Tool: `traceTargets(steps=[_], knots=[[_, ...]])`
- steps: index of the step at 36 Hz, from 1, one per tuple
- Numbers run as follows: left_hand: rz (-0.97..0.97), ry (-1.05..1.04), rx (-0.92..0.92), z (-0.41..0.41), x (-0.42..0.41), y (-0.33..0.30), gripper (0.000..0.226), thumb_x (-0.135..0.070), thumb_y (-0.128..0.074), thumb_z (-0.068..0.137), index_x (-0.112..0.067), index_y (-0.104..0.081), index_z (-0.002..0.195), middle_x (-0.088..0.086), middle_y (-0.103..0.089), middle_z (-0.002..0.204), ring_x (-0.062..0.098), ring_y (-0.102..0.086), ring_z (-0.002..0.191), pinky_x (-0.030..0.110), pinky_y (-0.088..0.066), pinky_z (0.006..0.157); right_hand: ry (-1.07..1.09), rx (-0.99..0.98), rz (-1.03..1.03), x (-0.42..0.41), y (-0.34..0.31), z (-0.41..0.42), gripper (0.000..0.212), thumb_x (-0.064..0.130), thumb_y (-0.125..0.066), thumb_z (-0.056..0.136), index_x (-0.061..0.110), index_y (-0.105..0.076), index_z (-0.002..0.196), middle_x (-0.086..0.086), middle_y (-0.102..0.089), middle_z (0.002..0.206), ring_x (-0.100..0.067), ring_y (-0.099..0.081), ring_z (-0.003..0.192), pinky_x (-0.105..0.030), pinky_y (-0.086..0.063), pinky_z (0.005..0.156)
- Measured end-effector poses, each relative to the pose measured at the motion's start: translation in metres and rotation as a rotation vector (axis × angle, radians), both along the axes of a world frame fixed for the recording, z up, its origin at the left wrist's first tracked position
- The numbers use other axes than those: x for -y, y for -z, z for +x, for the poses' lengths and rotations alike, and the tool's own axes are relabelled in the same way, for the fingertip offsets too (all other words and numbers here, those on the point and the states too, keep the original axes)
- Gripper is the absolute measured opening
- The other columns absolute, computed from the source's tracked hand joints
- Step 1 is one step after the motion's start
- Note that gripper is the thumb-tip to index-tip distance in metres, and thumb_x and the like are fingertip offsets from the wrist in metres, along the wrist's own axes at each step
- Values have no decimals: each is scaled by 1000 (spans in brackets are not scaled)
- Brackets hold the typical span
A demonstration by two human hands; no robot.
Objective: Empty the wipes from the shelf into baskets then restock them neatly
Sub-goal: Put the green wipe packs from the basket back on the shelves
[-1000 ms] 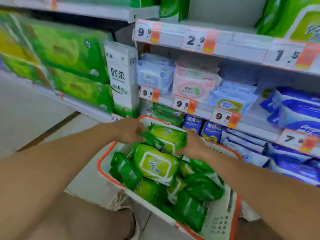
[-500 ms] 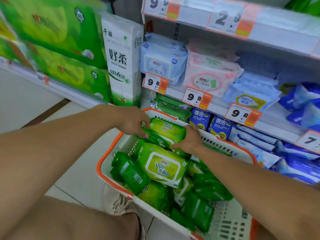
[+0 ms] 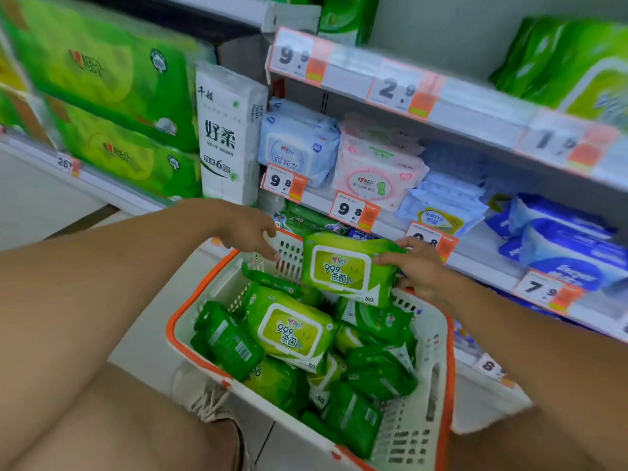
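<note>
ok, right hand (image 3: 416,266) now grips 1 green wipes pack (image 3: 346,268) lifted above the basket (image 3: 438,334) far rim; 0.5 s ago both hands were down in the pile. left hand (image 3: 249,229) released, fingers loose beside the pack. restocking looks underway. label reads "999", "80"; shelf tags "9.8".

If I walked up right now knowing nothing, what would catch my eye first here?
Probably the white basket with an orange rim on the floor, heaped with bright green wipes packs. Just above its far edge, the right hand holds up one green pack, while the left hand hovers by the basket's far wall. Behind stand shelves with bold orange price tags under pale blue and pink packs.
</note>
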State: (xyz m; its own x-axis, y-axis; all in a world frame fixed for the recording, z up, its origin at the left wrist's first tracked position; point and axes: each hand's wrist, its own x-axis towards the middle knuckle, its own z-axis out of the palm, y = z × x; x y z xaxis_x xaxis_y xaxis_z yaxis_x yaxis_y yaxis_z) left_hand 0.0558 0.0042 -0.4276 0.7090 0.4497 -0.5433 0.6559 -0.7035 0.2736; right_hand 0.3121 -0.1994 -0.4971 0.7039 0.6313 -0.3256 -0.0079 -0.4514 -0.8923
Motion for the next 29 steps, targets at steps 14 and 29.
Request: traceTargets(steps=[14, 29], knots=[[-917, -398, 1086, 74, 84, -111, 76, -9, -88, 57, -13, -58, 126, 7, -75, 108, 30, -72, 98, 46, -59, 84, -271, -75, 499, 74, -210, 5, 78, 31, -96, 44, 23, -66, 115, -6, -73, 110, -24, -72, 93, -45, -57, 78], [-215, -284, 1648, 147, 63, -203, 65, -28, -90, 66, -32, -60, 123, -6, -71, 113, 16, -69, 100, 35, -56, 86, -298, 1030, 263, 10, -339, 43, 85, 58, -92, 52, 30, -62, 127, 11, -73, 113, -6, -69, 101, -34, -56, 93]])
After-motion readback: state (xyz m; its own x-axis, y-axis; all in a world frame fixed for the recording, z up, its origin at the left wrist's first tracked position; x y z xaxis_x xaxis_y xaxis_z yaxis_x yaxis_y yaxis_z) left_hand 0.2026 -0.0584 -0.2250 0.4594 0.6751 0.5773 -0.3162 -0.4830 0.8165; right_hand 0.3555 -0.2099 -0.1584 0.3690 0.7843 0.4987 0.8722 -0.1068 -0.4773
